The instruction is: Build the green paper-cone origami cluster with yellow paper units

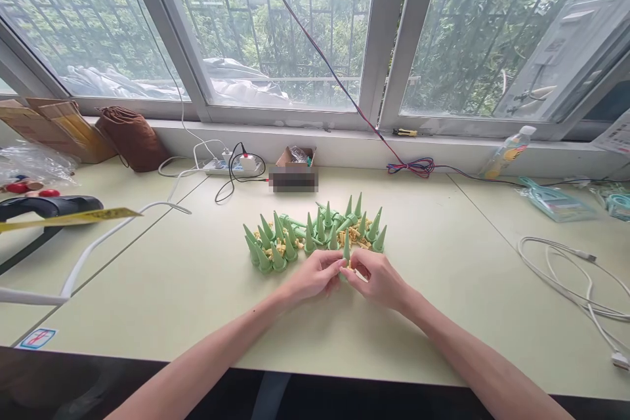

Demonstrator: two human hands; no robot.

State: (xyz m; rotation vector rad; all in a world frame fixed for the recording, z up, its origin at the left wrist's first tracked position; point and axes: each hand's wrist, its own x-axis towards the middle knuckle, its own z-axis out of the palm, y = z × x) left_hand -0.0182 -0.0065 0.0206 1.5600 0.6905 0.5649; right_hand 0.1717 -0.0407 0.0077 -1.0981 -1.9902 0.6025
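An upright, sharply tapered green cone (346, 247) is gripped by the left hand (317, 272), a yellow bit (351, 265) pinched beside its base by the right hand (378, 277), at six o'clock of more cones (358, 207). At eleven from it, oddments (298, 155) are held in a box (284, 158); at two, the label (510, 148) on a bottle (492, 167) cannot be read.

A brown bag (132, 139), power strip (220, 168) and bottle (508, 153) sit below the windows (295, 33).

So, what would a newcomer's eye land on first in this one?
The crowd of green cones in the middle of the table, with small yellow pieces among them. In front, the left hand and right hand meet at one upright cone. Behind, wide windows show greenery.
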